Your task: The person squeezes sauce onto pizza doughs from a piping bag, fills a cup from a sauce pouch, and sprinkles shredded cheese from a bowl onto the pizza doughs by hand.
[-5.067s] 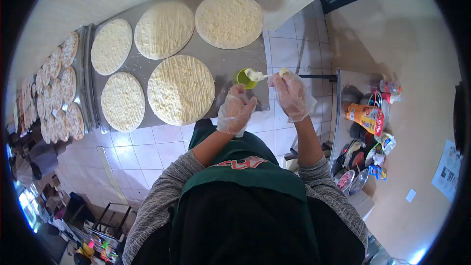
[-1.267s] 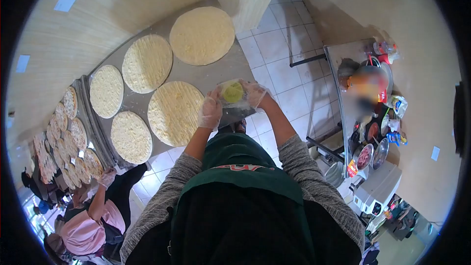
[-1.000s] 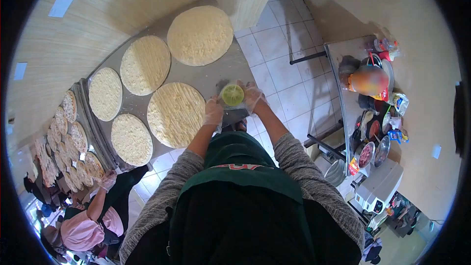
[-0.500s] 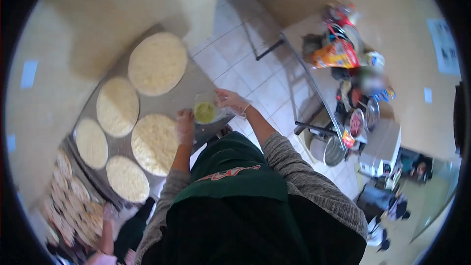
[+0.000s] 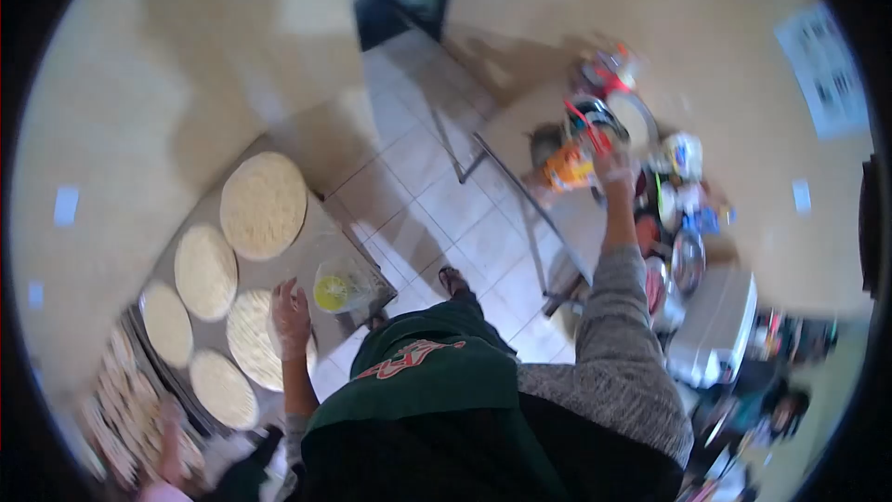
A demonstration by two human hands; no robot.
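Observation:
My left hand (image 5: 291, 318), in a clear glove, is held over the edge of a round flat dough (image 5: 249, 335) with its fingers apart and nothing in them. Just right of it, a clear plastic container (image 5: 351, 290) with yellow-green contents (image 5: 329, 292) sits on the table corner. My right hand (image 5: 614, 167), also gloved, is stretched out to the second table, at the right end of an orange bag (image 5: 565, 169) and beside a dark pot (image 5: 606, 117). Blur hides its fingers, so I cannot tell whether it grips the bag.
Several more dough rounds (image 5: 264, 205) lie on the grey table (image 5: 321, 223). A co-worker's arm (image 5: 170, 437) reaches over a tray of topped pieces (image 5: 121, 395) at lower left. Tiled floor (image 5: 409, 163) separates the tables. A white appliance (image 5: 714, 327) stands at right.
My right hand has left the plastic container and swung right to the orange bag on the other table. My left hand has moved off the container. The view has turned right.

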